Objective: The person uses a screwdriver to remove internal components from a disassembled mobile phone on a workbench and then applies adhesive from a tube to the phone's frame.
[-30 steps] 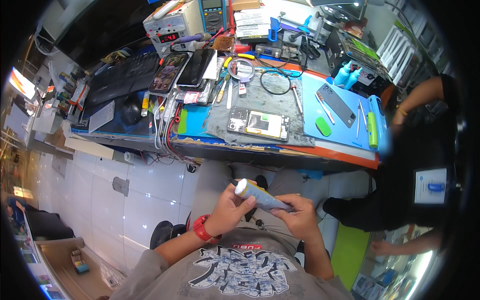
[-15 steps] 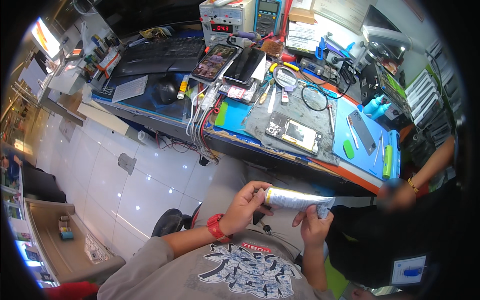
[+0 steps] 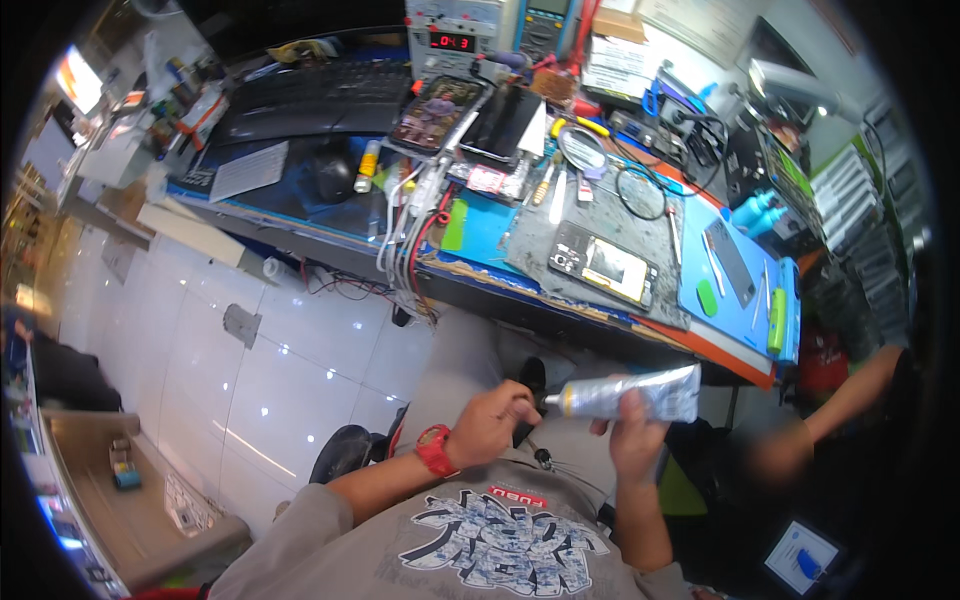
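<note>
Above my lap, a silver metal squeeze tube (image 3: 672,394) with a yellow band near its narrow end lies in my right hand (image 3: 637,445), which is closed round its middle. The flat crimped end points right and the nozzle points left. My left hand (image 3: 490,428), with a red watch on the wrist, has its fingers curled together right at the nozzle tip. Whatever lies between those fingers is hidden. On the bench ahead, an opened phone (image 3: 603,264) rests on a grey work mat (image 3: 530,232), its inside facing up.
A magnifying glass (image 3: 582,150), two phones, a power supply (image 3: 452,42) and several cables crowd the bench behind. Nearer right, a blue mat (image 3: 708,290) bears a dark phone back (image 3: 730,262) and slim tools. A person's arm (image 3: 850,400) reaches in from the right.
The tube has turned and moved slightly right, its nozzle now showing. My left hand has slid off the tube body to the nozzle tip. The other person's arm has moved lower.
</note>
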A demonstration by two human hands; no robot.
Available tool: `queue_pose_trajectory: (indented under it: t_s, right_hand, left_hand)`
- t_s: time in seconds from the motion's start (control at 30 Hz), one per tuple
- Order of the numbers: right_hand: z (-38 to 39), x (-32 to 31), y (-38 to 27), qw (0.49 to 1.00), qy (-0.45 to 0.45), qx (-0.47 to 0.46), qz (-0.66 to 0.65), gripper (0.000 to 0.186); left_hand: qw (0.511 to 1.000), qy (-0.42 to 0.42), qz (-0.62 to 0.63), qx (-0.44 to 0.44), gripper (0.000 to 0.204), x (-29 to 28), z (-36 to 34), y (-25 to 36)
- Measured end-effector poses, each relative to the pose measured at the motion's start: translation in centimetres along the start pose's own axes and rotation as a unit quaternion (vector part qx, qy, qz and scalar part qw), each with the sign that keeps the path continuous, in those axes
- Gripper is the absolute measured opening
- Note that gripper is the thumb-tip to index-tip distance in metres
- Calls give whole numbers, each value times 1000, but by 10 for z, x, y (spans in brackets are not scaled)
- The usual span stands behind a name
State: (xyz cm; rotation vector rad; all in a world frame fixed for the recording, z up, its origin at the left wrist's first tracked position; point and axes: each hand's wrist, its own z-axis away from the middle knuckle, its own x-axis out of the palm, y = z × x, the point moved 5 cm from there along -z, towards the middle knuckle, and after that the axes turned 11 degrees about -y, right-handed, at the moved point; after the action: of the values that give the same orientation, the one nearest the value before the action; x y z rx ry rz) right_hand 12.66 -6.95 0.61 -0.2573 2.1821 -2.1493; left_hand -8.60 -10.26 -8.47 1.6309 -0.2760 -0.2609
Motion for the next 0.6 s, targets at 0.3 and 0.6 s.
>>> queue_pose_trajectory:
  t_s: [0.3,0.6]
  right_hand:
    - [-132,-32,-73,985,34,-83,145,26]
    - [-205,8,-70,967,-41,-191,166,25]
  left_hand:
    - [930,-93,-354,-28,30,-43,-26,-28]
    - [935,-82,-343,-31,31,-49,-29,-33]
